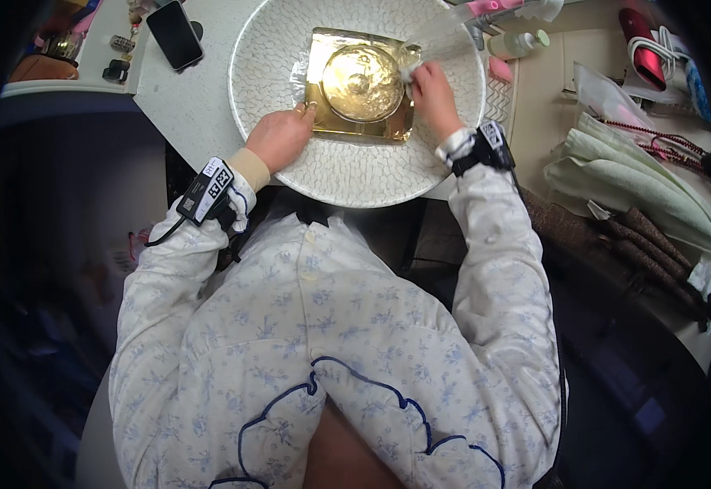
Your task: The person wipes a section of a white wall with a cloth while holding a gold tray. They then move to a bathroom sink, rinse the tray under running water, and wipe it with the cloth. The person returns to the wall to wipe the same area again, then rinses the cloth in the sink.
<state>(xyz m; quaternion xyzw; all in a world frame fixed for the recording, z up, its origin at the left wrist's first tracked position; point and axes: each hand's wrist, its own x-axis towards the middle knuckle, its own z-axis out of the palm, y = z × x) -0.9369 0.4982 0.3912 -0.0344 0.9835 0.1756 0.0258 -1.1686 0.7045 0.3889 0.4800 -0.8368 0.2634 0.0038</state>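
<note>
A shiny gold-coloured square tray (337, 125) with a round centre (360, 82) lies in a large round white dish (270, 55), which has a crackle-like texture. My left hand (283, 136) grips the tray by its lower left edge, thumb on top. Over the tray's right side, my right hand (435, 98) pinches a small white wad (412, 74), perhaps tissue or crumpled film. Clear crinkled plastic (298, 72) shows along the tray's left edge. Glare makes the surface of the round centre hard to read.
Left of the dish lies a black phone (175, 35). A pale bottle (517, 44) and a translucent piece with a pink end (484, 7) are at the dish's upper right. Farther right are a red device with white cord (642, 52) and folded pale green cloth (624, 165).
</note>
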